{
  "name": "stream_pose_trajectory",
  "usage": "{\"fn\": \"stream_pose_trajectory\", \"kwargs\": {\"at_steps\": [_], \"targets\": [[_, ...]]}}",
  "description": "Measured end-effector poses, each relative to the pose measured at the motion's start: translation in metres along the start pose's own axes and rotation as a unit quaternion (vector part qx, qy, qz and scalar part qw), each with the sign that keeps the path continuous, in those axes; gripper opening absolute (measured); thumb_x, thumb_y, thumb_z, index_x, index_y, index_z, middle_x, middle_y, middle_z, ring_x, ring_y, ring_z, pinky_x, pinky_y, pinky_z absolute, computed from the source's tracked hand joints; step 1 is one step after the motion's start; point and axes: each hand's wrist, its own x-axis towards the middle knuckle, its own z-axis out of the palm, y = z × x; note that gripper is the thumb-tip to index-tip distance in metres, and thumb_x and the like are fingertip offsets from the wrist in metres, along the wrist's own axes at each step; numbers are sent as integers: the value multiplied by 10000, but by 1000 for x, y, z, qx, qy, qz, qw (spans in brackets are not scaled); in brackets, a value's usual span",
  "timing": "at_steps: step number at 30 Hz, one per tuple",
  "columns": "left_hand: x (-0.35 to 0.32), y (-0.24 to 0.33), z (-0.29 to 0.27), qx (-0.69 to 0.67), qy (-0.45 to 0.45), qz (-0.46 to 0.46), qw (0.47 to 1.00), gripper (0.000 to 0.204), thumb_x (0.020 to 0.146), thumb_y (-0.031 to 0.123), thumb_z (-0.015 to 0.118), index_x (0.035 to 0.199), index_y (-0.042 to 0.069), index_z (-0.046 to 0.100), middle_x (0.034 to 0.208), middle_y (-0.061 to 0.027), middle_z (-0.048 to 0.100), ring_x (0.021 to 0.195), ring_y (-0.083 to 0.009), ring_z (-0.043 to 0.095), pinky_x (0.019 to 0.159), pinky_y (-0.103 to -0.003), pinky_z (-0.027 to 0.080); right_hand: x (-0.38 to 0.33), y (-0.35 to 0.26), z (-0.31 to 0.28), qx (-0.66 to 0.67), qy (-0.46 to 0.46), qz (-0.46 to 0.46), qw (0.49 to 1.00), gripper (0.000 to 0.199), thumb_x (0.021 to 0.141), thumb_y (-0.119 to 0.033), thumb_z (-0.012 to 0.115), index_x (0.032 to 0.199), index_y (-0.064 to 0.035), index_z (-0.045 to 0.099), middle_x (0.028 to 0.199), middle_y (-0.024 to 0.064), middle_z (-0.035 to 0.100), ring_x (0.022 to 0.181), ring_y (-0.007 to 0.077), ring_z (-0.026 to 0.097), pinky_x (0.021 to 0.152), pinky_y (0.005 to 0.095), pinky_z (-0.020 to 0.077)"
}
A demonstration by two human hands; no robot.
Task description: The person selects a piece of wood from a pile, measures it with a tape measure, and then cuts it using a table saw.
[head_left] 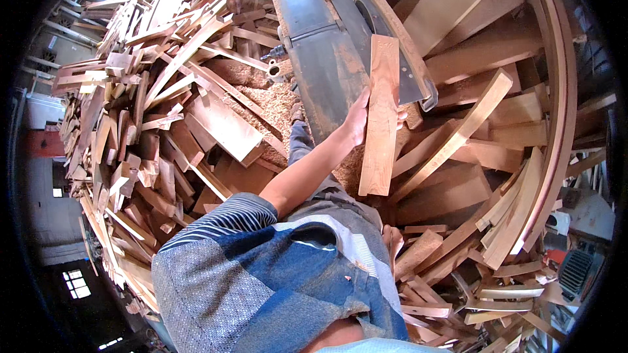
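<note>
A flat, reddish-brown wooden board [381,131] is held lengthwise in front of me. My left hand [357,117] is closed around its middle, thumb side on the left edge. Fingertips show at the board's right edge, apparently from the same hand reaching underneath. The board's far end overlaps the grey metal table of a woodworking machine [327,59]. Low by my right side, what looks like my right hand [393,239] shows only in part beside my clothing. Its fingers are too hidden to read.
The machine table carries a curved wooden strip [396,26] beside a slot. Sawdust [278,104] lies heaped at its left. A large pile of offcuts [150,137] rises on the left. At right are stacked boards [490,91], a leaning curved strip [458,137] and long bent pieces [559,111].
</note>
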Motion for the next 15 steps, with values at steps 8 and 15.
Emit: {"fn": "stream_pose_trajectory", "kwargs": {"at_steps": [8, 15], "targets": [[-1, 5, 6, -30, -25, -15, 999, 752, 1034, 682, 323, 1332, 16, 506, 1190, -245, 632, 1113, -424, 672, 965, -579, 553, 7, 5, -28, -57, -43, 140, 988, 387, 918, -322, 603, 779, 33, 667, 707, 193, 656, 624, 326, 632, 657, 452, 497], [3, 1, 4, 1, -11, 29, 1000, 677, 1060, 625, 302, 1384, 61, 489, 1192, -193, 633, 1098, -410, 677, 936, -561, 563, -9, 20, -31, 77, -31, 263, 961, 379, 952, -318, 645, 785, 22, 674, 636, 78, 630, 546, 144, 579, 525, 364, 463]]}}
